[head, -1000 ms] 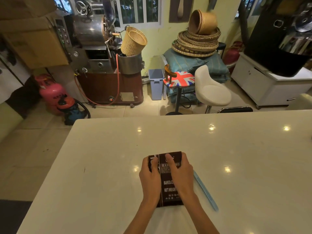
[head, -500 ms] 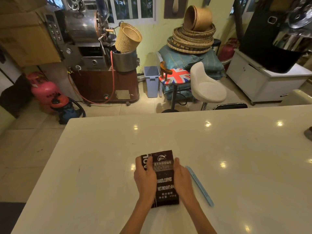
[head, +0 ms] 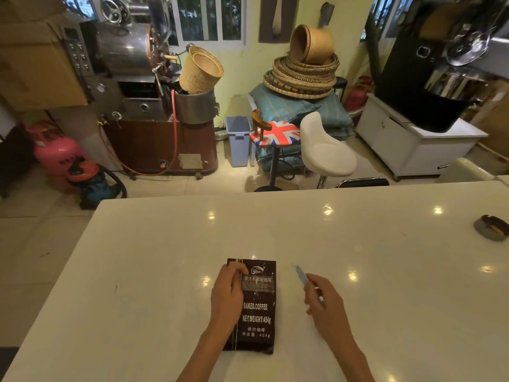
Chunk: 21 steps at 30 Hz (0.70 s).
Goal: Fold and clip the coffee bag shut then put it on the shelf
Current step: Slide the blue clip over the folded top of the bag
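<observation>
A dark brown coffee bag (head: 257, 304) with white lettering lies flat on the white table (head: 385, 271), its top end pointing away from me. My left hand (head: 227, 295) rests on the bag's left side, fingers curled over its upper left part. To the right of the bag, my right hand (head: 323, 301) closes its fingers around a long light-blue clip (head: 300, 274). The clip's far end sticks out beyond the fingers; the rest is hidden under the hand.
A small dark ashtray-like dish (head: 491, 227) sits at the table's far right. Beyond the table stand a white bar stool (head: 326, 150), a flag-patterned stool (head: 276, 133), a coffee roaster (head: 132, 78), stacked baskets (head: 303, 70) and a white cabinet (head: 407, 142).
My right hand has left the bag and moved right onto the blue clip, taking hold of it. My left hand stays on the bag, which lies in about the same place.
</observation>
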Each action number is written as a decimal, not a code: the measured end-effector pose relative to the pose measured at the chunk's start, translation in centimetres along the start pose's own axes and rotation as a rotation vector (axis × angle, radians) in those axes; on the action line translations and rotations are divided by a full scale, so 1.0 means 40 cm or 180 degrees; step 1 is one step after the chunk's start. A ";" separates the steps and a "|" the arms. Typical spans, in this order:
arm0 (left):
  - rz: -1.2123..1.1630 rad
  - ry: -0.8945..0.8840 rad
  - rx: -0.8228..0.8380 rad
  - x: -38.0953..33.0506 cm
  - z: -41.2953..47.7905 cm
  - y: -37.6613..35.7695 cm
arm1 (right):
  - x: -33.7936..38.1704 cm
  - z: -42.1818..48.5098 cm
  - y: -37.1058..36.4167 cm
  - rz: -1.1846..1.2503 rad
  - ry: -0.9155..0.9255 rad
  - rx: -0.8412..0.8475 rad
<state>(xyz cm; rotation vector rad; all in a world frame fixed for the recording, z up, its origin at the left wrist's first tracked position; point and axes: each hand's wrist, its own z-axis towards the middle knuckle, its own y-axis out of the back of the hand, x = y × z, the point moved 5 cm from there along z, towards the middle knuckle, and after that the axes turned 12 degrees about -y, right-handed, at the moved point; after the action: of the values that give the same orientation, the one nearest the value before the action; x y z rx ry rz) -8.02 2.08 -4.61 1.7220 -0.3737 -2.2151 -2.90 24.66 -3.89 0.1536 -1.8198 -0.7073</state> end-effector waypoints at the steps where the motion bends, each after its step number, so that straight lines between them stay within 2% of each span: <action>1: -0.0112 0.0018 0.0091 -0.005 0.000 -0.004 | 0.028 -0.005 -0.005 0.0174 0.0065 0.0166; 5: -0.0450 -0.0059 0.0411 -0.031 -0.003 -0.006 | 0.112 -0.018 -0.038 -0.0371 0.0526 0.0807; 11: -0.0470 -0.0398 0.0490 -0.066 0.005 0.004 | 0.169 -0.025 -0.085 -0.0811 0.0566 0.1373; 18: -0.0670 -0.0145 0.0622 -0.061 0.001 0.007 | 0.200 -0.023 -0.074 -0.0420 0.0349 0.1647; 20: -0.0536 -0.0067 0.0416 -0.056 0.005 0.006 | 0.199 -0.024 -0.073 -0.0755 0.0386 0.1687; 21: -0.0502 -0.0010 0.0301 -0.052 0.006 0.007 | 0.197 -0.021 -0.070 -0.1200 0.0616 0.1541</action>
<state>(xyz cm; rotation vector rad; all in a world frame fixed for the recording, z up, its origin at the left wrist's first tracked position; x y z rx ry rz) -7.76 2.64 -2.61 1.8558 -0.3601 -2.3447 -5.69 18.63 1.25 0.8726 -1.7607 -0.4725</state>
